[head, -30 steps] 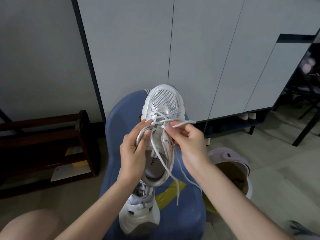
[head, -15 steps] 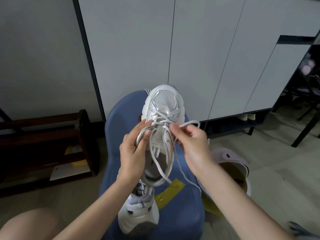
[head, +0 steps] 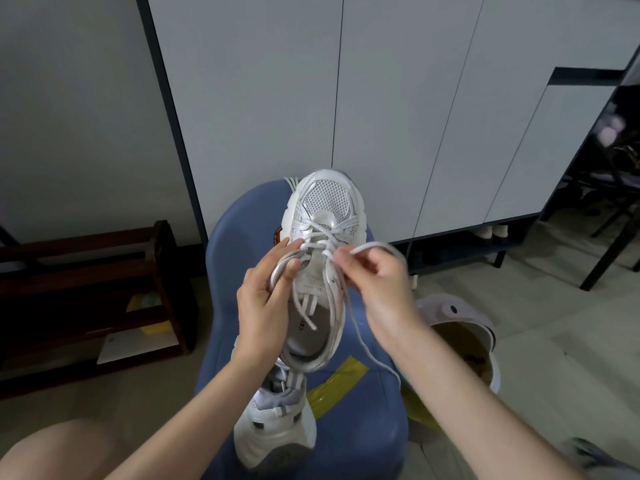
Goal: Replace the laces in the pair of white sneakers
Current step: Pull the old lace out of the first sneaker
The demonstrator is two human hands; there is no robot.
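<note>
**Lace drawn out to the right of a held sneaker**

The sneaker (head: 323,237) is held above a blue chair (head: 349,427), its long axis running from the toe, away from the person, to the heel opening near them. The left hand (head: 265,303) grips the shoe's left side, thumb curled over the collar edge, fingers behind the upper. The right hand (head: 375,275) sits just beside the eyelets on the right, its fingertips pinching the white lace (head: 372,247), which loops outward and trails down past the wrist. The right hand is nearer the next free eyelet, so threading probably falls to it. A second sneaker (head: 275,427) lies on the chair below, apparently unlaced.
</note>
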